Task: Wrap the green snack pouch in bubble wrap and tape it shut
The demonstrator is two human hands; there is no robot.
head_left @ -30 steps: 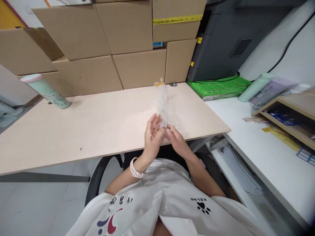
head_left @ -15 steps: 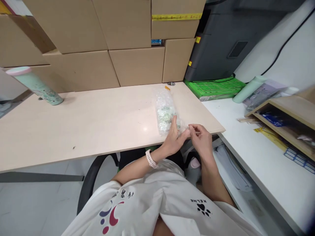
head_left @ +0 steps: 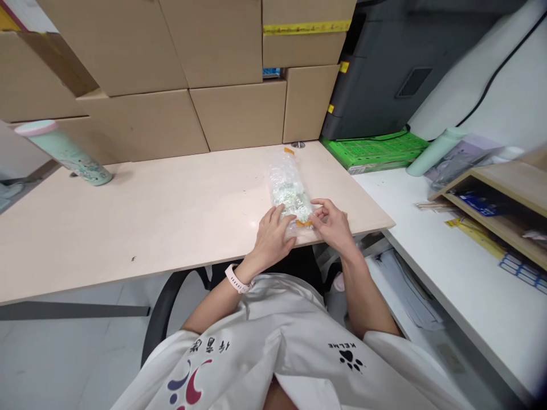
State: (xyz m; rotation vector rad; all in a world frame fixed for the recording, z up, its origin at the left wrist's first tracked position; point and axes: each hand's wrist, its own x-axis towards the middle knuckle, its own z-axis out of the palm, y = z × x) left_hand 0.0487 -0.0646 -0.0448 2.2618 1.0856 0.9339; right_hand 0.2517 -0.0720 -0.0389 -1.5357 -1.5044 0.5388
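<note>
A bubble-wrapped package [head_left: 287, 177] lies lengthwise on the pale wooden table, its near end close to the front edge. Something green and white shows through the clear wrap, too blurred to name. Orange tape [head_left: 303, 224] crosses the near end. My left hand [head_left: 273, 236] rests palm down at the near left corner, fingers spread on the wrap. At the near right side is my right hand [head_left: 334, 225]; its thumb touches the wrap beside the tape, and the index finger is apart from the thumb.
Cardboard boxes [head_left: 239, 117] are stacked along the back of the table. A mint tumbler [head_left: 70, 156] stands at the far left. To the right are a green crate [head_left: 376, 154], a dark grey case [head_left: 384, 80] and a white desk [head_left: 410, 210] bearing a wooden shelf [head_left: 508, 193].
My left hand has moved left and turned palm down onto the package. My right hand has shifted left and away from my body, its pinch loosened. The near orange tape now shows clearly.
</note>
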